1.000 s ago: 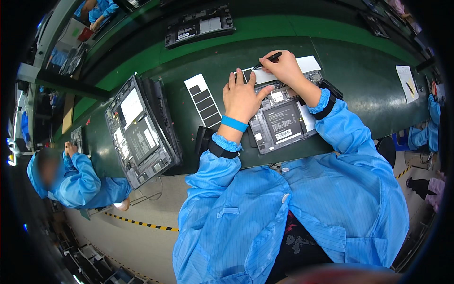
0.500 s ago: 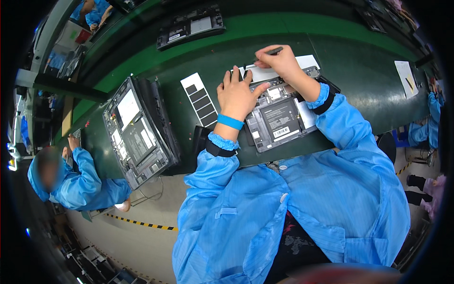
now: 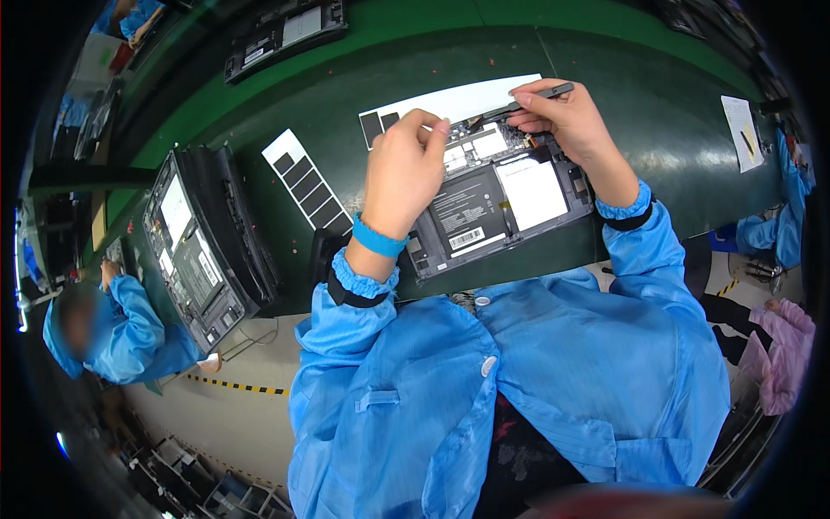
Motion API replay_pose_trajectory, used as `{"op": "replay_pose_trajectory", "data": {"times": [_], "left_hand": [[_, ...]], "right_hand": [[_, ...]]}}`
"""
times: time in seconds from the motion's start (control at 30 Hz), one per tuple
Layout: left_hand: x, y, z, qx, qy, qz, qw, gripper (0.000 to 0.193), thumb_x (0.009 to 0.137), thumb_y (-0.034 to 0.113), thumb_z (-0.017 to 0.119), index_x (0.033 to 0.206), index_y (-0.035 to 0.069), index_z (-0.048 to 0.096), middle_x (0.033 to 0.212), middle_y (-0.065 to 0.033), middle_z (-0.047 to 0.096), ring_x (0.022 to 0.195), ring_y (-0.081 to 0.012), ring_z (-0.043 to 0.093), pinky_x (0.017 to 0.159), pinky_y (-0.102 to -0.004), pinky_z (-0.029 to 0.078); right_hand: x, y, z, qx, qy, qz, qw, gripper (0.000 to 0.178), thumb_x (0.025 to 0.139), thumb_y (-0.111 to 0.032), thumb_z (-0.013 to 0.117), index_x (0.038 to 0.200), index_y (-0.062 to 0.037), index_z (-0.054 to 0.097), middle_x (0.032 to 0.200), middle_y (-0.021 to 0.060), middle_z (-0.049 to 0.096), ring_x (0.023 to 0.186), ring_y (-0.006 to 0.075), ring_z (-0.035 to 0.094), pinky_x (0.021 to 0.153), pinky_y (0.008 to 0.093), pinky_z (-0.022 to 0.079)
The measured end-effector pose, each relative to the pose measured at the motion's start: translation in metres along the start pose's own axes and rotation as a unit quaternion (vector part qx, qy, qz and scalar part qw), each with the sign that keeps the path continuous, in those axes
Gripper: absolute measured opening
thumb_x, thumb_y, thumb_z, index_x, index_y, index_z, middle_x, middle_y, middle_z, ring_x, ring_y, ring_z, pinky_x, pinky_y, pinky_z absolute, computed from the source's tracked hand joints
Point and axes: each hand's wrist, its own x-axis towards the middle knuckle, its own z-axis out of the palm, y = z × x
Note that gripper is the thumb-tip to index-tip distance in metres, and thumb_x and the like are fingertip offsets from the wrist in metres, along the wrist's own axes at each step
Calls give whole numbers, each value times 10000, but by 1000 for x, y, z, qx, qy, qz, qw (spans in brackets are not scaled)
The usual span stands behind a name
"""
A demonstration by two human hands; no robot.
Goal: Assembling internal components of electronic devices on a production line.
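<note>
An opened laptop base (image 3: 471, 208) with a dark battery and exposed boards lies on the table in front of me. My right hand (image 3: 562, 117) grips dark tweezers (image 3: 540, 95) above the base's far edge, and their tips point left toward the boards. At the far left corner of the base my left hand (image 3: 402, 169) is closed, thumb and index finger pinched together. Whatever the pinch holds, if anything, I cannot make out. Behind the base lies a white sheet (image 3: 467, 93) with black rectangular pads (image 3: 372, 127) at its left end, partly covered by my hands.
A second white strip with several black pads (image 3: 305, 182) lies left of my left hand. Further left leans a stack of opened laptop bases (image 3: 194, 259). Another base (image 3: 290, 35) sits at the back. Paper with a pen (image 3: 743, 134) lies right; a co-worker (image 3: 130, 329) sits left.
The view has shifted. My left hand went from spread fingers over the base to a pinch at its far left. My right hand now holds the tweezers lower, tips toward the boards.
</note>
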Motion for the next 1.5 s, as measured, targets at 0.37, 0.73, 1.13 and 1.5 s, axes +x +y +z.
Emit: {"op": "replay_pose_trajectory", "data": {"times": [0.37,0.73,1.13,1.5], "left_hand": [[9,-5,29,-168,-141,-84,972,238,911,189,610,956,-44,625,644,-52,643,435,-58,464,416,-237,360],[26,4,29,-82,-148,-115,979,284,878,237,635,800,-33,673,581,-40,623,441,-70,467,415,-245,350],[37,11,30,-6,-155,-129,979,324,799,287,720,666,-8,708,500,-58,596,430,-96,489,435,-261,379],[56,7,20,71,-241,-150,956,438,772,378,747,559,6,655,472,-72,587,401,-138,547,416,-277,427]], "right_hand": [[-6,3,-2,13,-32,3,999,212,869,-109,670,1004,54,665,883,160,689,796,201,704,710,260,571],[-8,5,9,-36,11,-18,999,173,862,-60,667,961,82,664,872,154,687,798,201,703,709,255,578],[-9,13,8,-19,12,-45,999,135,851,-22,658,921,93,659,860,149,684,777,178,695,692,236,567],[-1,18,5,7,70,-156,985,178,885,-82,660,953,82,653,880,128,678,823,177,681,740,245,552]]}}
